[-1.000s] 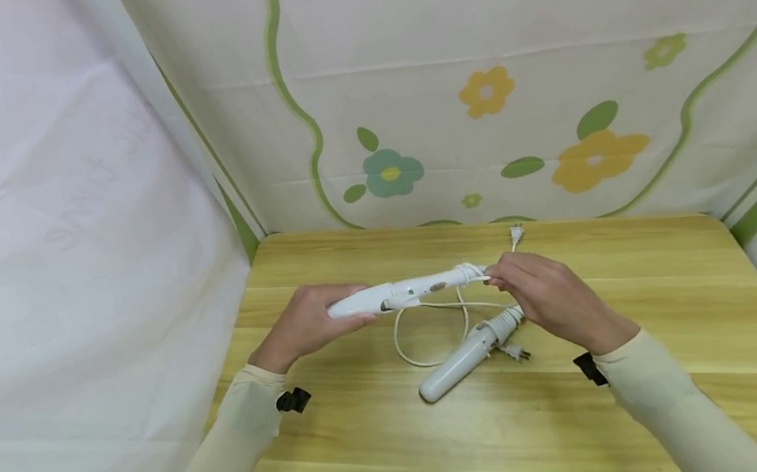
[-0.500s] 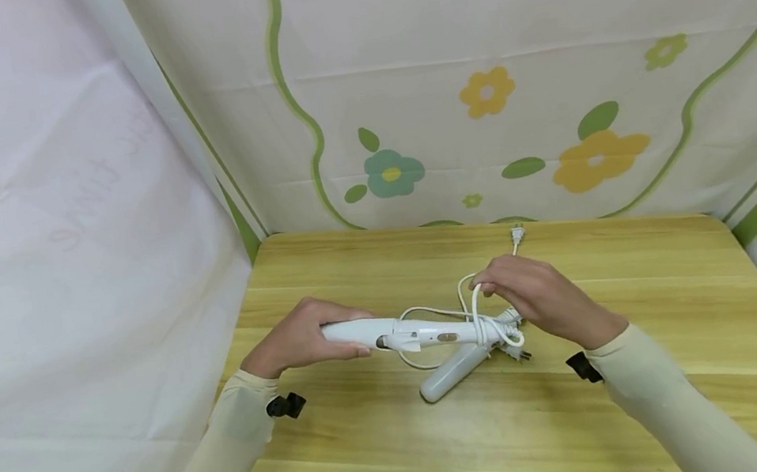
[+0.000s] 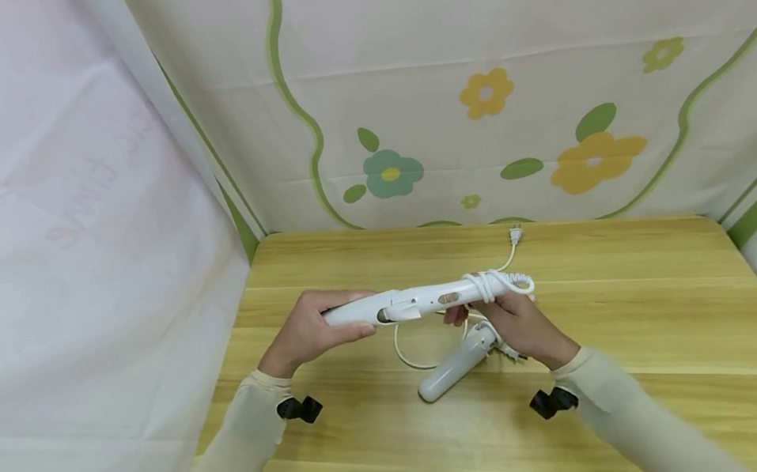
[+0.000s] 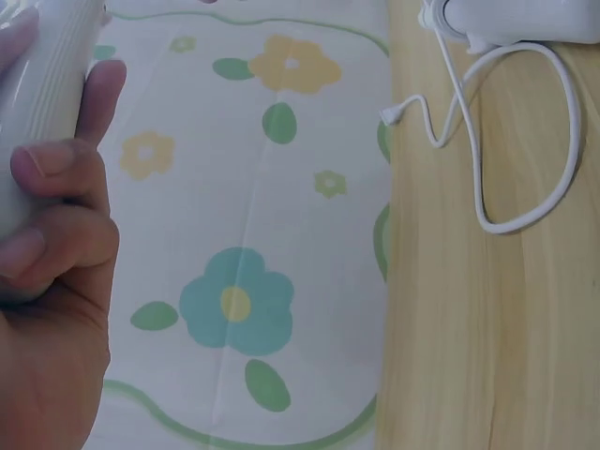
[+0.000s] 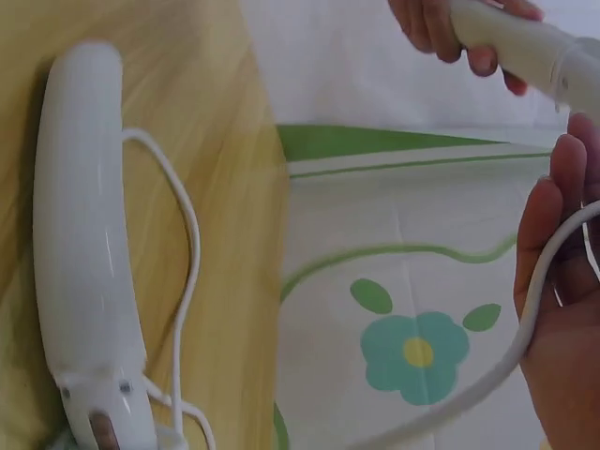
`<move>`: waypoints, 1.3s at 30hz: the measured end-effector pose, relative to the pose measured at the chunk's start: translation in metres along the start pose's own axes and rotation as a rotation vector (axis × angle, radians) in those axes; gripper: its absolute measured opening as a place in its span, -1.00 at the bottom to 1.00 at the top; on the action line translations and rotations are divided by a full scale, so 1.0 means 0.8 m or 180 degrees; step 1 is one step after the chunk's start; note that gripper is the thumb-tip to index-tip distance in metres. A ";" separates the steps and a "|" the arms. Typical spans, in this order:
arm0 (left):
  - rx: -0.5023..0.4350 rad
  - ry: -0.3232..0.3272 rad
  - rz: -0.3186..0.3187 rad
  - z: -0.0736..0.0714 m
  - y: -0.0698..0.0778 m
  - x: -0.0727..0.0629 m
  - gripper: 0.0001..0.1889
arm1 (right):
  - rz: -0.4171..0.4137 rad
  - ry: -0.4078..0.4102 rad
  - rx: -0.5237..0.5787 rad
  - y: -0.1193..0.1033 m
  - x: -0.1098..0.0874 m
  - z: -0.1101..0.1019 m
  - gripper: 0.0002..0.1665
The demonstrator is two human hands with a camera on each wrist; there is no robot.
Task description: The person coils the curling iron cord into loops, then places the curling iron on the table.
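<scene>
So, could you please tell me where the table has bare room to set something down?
A wide free patch of the table lies right of the right hand, out to the table's right edge. Another lies between the two sleeves, nearer the person than the resting white appliance. Mid-table is crowded with that appliance and loose cord, the held appliance above them.

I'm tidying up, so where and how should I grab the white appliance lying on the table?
Probably grip the appliance by its smooth middle, from above and the near left: it lies flat, and its rounded near end is uncovered. Its far end is partly hidden by a white cord and the right hand.
</scene>
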State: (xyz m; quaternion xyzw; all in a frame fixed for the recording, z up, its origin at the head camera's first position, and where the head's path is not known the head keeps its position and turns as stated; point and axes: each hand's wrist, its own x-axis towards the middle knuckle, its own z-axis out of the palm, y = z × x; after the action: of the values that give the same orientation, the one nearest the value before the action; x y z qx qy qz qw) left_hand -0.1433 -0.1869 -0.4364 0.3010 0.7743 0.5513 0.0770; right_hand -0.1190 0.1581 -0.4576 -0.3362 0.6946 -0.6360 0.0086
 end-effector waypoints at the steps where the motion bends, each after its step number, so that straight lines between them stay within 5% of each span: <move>1: 0.0010 0.0048 -0.0026 0.001 0.000 0.001 -0.55 | -0.0011 0.0014 0.0037 0.000 0.001 0.002 -0.46; 7: 0.0132 0.0235 -0.0143 0.003 -0.001 0.002 -0.56 | 0.0202 0.0125 0.0157 0.005 0.000 0.008 -0.64; 15: 0.0092 0.0573 -0.0177 -0.006 0.008 0.003 -0.56 | 0.0563 0.0060 -0.0097 0.016 -0.006 0.011 -0.62; 25: -0.0065 0.0848 -0.0219 -0.018 0.017 0.005 -0.58 | 0.0655 0.0029 -0.0054 0.035 -0.016 0.012 -0.63; 32: 0.0350 0.1090 -0.0187 -0.021 0.012 0.008 -0.58 | 0.0478 0.0000 -0.0359 0.040 -0.023 0.010 -0.68; 39: 0.0832 0.1174 -0.0319 -0.025 -0.005 0.005 -0.57 | -0.0015 0.0016 -0.1215 0.019 -0.025 -0.002 -0.69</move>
State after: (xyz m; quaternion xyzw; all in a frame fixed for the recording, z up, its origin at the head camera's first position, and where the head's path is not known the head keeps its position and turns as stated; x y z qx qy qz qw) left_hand -0.1568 -0.2015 -0.4316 0.1637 0.8541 0.4874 -0.0782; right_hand -0.1112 0.1684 -0.4795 -0.3317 0.8018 -0.4935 -0.0586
